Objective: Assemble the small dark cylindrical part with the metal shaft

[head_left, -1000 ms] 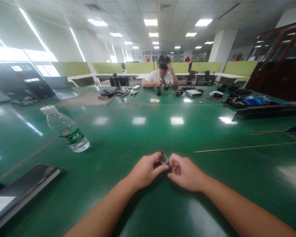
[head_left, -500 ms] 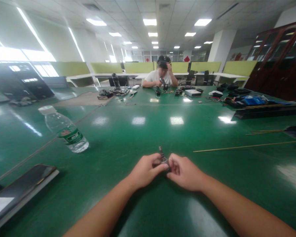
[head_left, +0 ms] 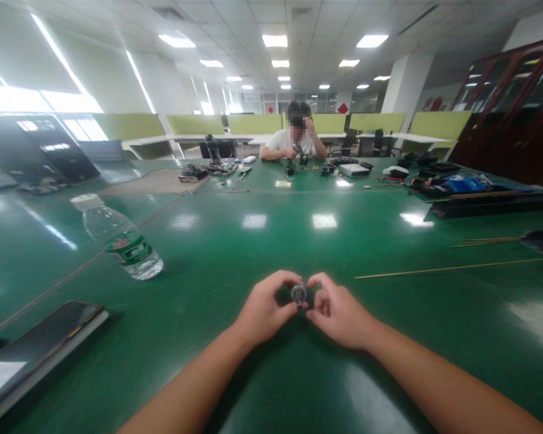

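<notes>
Between my hands, just above the green table (head_left: 262, 374), is a small dark metal part (head_left: 299, 294) with a round ridged flange and a short stepped shaft. The shaft end points toward me and slightly down. My left hand (head_left: 268, 306) grips it, thumb below and index finger curled over the far side. Facing it from the right is my right hand (head_left: 337, 307), fingers curled, index fingertip and thumb tip at the part's right edge. How firmly the right fingertips press on it is hard to make out.
A water bottle (head_left: 124, 241) stands on the left. A dark flat case (head_left: 45, 349) lies nearer on that side. Thin brass rods (head_left: 434, 269) reach in from the right. Across the table a person (head_left: 294, 141) sits among several small devices. Blue and black gear (head_left: 470, 184) is piled at far right.
The metal part has been turned: its shaft pointed up and away before and now points toward me. My left fingers have opened into a wider curve around it, and the right index finger has lifted.
</notes>
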Demonstrator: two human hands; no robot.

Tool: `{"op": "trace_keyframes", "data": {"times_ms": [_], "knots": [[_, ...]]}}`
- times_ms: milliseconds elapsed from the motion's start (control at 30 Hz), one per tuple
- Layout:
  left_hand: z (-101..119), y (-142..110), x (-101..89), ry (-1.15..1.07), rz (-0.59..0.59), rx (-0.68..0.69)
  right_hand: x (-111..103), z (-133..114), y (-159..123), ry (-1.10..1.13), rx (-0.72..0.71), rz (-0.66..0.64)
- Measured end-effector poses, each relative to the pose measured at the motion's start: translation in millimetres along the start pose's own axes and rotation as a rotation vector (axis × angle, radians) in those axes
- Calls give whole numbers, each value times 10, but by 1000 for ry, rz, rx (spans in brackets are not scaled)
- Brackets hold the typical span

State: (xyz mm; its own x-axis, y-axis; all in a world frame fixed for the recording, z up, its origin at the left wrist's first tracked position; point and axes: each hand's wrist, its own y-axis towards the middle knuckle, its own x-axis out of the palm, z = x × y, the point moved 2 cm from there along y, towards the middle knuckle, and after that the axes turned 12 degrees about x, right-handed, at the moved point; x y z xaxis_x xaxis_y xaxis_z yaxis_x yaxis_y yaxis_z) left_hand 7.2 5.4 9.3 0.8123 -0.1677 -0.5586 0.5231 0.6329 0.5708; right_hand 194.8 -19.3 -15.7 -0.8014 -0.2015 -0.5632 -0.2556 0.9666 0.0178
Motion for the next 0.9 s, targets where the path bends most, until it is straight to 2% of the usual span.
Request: {"op": "trace_keyframes", "data": {"times_ms": [167, 467, 700, 900], "knots": [[20, -6, -9, 29, -14, -14, 5, -7, -9, 30, -14, 14], [-11, 0, -21, 107, 60, -88, 21, -15, -42, 7, -42, 7], [-90, -29, -33, 137, 70, -40, 35, 4, -35, 8, -74, 1], [-53, 2, -35, 111, 36, -15, 38, 1, -42, 4, -71, 9]]}}
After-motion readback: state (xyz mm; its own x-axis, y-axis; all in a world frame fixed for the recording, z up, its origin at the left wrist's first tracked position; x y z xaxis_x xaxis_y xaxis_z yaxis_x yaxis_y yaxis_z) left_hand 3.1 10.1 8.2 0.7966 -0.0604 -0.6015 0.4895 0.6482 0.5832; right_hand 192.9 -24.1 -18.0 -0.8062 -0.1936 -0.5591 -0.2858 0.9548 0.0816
